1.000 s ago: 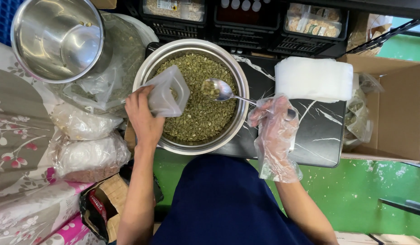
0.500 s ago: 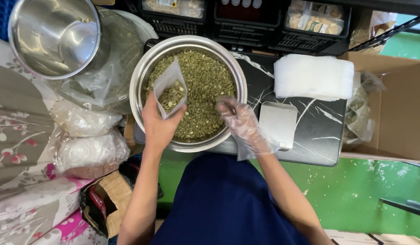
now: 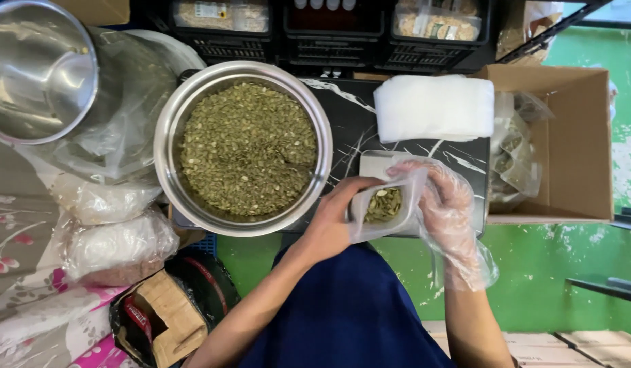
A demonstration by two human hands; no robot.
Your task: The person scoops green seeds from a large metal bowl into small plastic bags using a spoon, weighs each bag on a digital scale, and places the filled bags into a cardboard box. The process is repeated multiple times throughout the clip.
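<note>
Under the seed pouch [image 3: 385, 206], a scale [image 3: 378, 163] sits mostly hidden.

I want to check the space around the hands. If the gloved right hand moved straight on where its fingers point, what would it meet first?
The right hand points up-left, away from the body. Past the small clear bag of green seeds it grips, it would likely meet the stack of white plastic bags, though depth is unclear.

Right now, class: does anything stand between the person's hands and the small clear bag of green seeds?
Nothing visible does. The bare left hand and the plastic-gloved right hand both already grip the small clear bag, holding it over the small white scale, right of the big metal bowl of seeds.
</note>
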